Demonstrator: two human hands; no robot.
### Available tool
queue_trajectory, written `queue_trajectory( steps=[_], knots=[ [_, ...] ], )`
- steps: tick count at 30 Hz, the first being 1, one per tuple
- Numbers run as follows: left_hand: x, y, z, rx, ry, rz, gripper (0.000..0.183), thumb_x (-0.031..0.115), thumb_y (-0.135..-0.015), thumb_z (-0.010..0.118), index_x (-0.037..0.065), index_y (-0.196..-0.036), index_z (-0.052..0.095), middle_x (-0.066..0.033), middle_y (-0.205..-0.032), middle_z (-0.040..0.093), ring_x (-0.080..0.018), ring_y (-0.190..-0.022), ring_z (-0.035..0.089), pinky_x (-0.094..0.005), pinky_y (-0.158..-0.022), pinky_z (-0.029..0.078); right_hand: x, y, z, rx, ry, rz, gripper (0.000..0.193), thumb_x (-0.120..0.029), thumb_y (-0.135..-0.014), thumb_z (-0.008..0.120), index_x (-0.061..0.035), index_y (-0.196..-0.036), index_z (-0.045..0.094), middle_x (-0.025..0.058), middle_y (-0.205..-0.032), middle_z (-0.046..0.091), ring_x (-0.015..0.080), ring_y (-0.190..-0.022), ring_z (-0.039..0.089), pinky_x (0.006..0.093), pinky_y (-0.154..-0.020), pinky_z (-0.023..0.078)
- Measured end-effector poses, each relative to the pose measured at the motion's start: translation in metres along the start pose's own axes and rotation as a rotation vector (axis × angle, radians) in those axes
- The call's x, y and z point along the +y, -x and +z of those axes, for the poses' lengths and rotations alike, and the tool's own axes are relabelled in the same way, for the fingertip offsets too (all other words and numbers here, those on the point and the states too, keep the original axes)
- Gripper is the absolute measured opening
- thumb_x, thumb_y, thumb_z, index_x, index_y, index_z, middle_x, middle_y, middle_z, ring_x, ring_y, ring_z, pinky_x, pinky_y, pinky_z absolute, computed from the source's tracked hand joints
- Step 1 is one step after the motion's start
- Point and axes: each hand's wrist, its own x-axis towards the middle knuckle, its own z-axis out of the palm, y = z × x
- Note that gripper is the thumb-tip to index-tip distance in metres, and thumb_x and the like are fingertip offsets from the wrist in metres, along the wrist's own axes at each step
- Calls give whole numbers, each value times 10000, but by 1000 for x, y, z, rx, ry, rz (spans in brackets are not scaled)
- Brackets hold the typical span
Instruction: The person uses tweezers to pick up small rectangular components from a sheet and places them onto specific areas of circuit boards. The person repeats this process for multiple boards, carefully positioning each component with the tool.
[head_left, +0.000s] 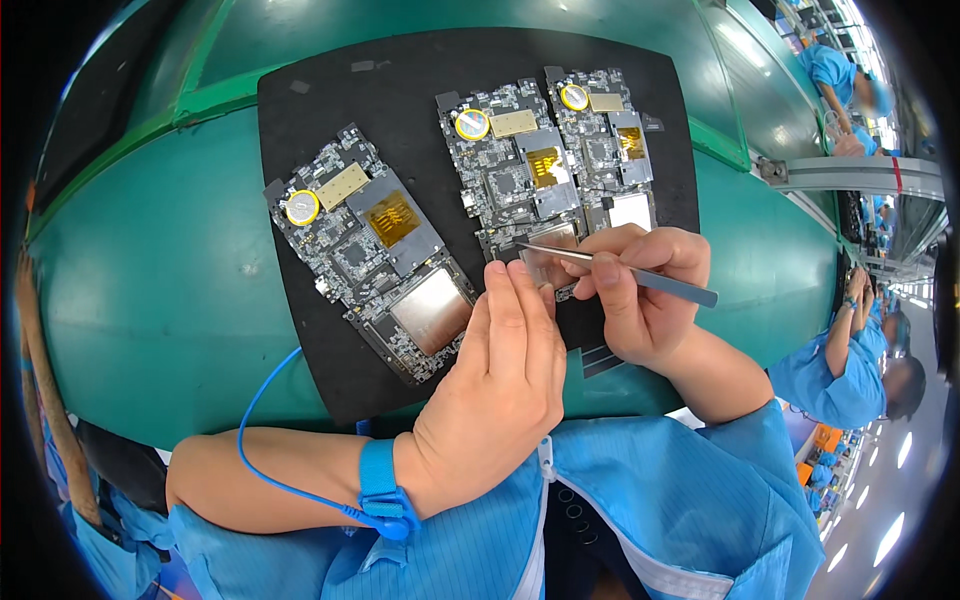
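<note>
My right hand [655,295] pinches a pair of metal tweezers [668,284], whose tips reach left over the lower part of the middle circuit board [510,160]. Against that board's lower edge lies my left hand [505,370], its fingers stretched out and close together, with no object visible in them. The fingers cover part of the board. To the left, a second circuit board [350,240] lies at a slant, with a round yellow-rimmed coin cell and a silver metal shield. A third circuit board [605,130] is at the right, beside the middle one.
All the boards lie on a black mat [400,90] on a green table [130,290]. A blue wrist strap [378,470] circles my left wrist, its cord [250,410] curving up to the mat. A metal rail [850,174] stands at the right; other people [840,350] sit beyond.
</note>
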Motion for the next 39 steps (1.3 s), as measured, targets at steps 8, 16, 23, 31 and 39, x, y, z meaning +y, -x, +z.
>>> queue_trajectory(
  steps=[8, 16, 23, 31, 39],
  knots=[
    [0, 0, 1, 11, -26, 7, 504, 293, -801, 587, -103, -1112, 570, -312, -1146, 538, -414, -1116, 518, -391, -899, 479, -3, 0, -7, -143, 149, -44, 81, 27, -881, 540, 7, -881, 462, 122, -747, 616, 153, -619, 604, 289, -624, 537],
    [0, 0, -6, 63, 84, 226, 423, 195, -786, 534, -76, -1107, 587, -256, -1160, 555, -353, -1109, 531, -371, -888, 467, -28, 2, -32, 246, -287, 286, 146, -58, -955, 449, -48, -1027, 323, 101, -724, 574, 118, -548, 576, 175, -428, 417],
    [21, -23, 19, 41, 384, 499, 392, 214, -824, 536, -1, -1148, 587, -156, -1260, 532, -274, -1158, 507, -383, -962, 402, -43, 93, -101, 303, -197, 545, 140, -66, -953, 458, -55, -1030, 342, 107, -736, 571, 114, -519, 564, 181, -412, 408],
    [29, -26, 12, -115, 399, 535, 382, 365, -752, 652, 50, -945, 556, -179, -1316, 479, -282, -1209, 450, -439, -1019, 339, -41, 129, -83, 429, -107, 555, 163, -67, -948, 483, -35, -1006, 335, 89, -699, 568, 80, -491, 529, 199, -473, 459],
    [37, -27, 11, -116, 296, 530, 404, 373, -718, 685, 48, -903, 530, -211, -1290, 482, -302, -1171, 470, -462, -1032, 327, -38, 128, -81, 404, -226, 568, 167, -83, -953, 485, -35, -1002, 333, 105, -719, 583, 84, -485, 525, 204, -467, 456]
  ],
)
